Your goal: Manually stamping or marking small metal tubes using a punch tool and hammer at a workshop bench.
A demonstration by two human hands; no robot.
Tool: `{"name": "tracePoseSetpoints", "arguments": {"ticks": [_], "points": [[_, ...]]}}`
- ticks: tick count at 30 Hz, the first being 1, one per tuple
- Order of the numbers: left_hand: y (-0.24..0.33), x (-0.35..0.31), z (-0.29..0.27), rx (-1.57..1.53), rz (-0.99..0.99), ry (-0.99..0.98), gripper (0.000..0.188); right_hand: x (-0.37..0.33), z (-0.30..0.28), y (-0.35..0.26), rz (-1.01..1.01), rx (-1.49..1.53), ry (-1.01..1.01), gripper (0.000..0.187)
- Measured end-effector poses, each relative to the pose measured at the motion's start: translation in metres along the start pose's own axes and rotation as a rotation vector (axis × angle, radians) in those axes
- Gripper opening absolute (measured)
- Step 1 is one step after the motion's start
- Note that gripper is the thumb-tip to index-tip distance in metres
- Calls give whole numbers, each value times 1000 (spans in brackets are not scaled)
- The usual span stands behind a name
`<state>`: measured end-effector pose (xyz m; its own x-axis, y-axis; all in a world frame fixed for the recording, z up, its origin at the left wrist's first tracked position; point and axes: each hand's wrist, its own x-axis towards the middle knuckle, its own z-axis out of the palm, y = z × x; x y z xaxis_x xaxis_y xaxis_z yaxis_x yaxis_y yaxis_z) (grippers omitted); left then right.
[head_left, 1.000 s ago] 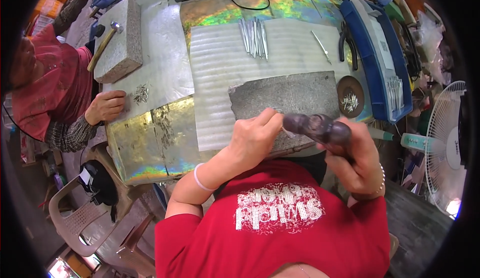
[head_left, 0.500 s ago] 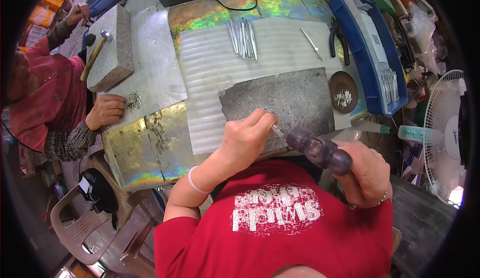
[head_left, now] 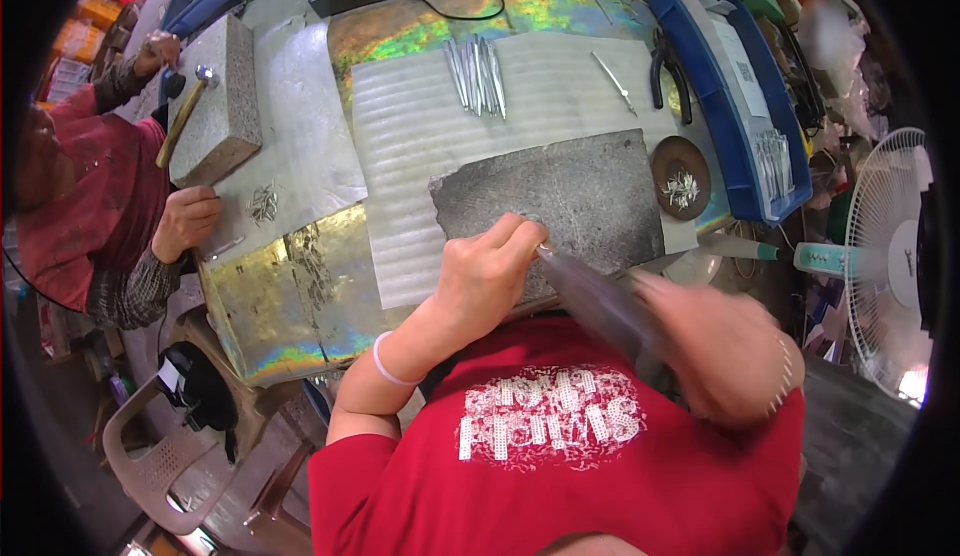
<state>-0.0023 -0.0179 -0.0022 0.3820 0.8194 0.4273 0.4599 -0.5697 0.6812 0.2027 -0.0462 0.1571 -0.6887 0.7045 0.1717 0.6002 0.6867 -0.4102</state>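
My left hand (head_left: 490, 264) is closed in a pinch over the near edge of a dark grey stone slab (head_left: 570, 186). A short bright end of a silvery metal rod shows at its fingertips; the rest is hidden. My right hand (head_left: 715, 341), smeared by motion, grips a dark hammer (head_left: 610, 306), its head blurred and close to the left fingertips. To the right of the slab, a round brown dish (head_left: 665, 181) holds small silvery slivers (head_left: 683, 190). Beyond the slab, several silvery rods (head_left: 477, 76) lie together on a white foam sheet (head_left: 390, 156).
A single thin rod (head_left: 614, 84) and black-handled pliers (head_left: 671, 76) lie at the far right, beside a blue tray (head_left: 722, 106). At left, a co-worker's hand (head_left: 188, 221) rests near small metal pieces (head_left: 262, 203) and a granite block (head_left: 225, 106) bearing a hammer (head_left: 185, 116). A fan (head_left: 890, 266) stands right.
The hammer has swung down and left toward my left fingertips, with my right hand blurring. My left hand stays nearly in place. The co-worker's near hand has drawn back from the small pieces.
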Motion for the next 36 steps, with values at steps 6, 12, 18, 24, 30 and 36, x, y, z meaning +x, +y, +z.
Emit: {"name": "tracePoseSetpoints", "arguments": {"ticks": [6,12,18,24,30,36], "points": [[-1,3,1,-23,25,-16,14,-7,-2,-6,118,134,20,47],[1,5,4,-22,35,6,14,-9,-5,-3,65,-48,56,44],[0,0,-1,-131,-32,2,15,-12,-5,-1,319,264,123,53],[17,4,-35,-1205,-589,108,13,-15,51,38,349,236,277,40],[14,7,-41,-1554,-664,147,21,-22,104,82,498,-75,209,48],[12,10,-37,-1482,-697,110,17,-18,111,83,473,-212,176,49]]}}
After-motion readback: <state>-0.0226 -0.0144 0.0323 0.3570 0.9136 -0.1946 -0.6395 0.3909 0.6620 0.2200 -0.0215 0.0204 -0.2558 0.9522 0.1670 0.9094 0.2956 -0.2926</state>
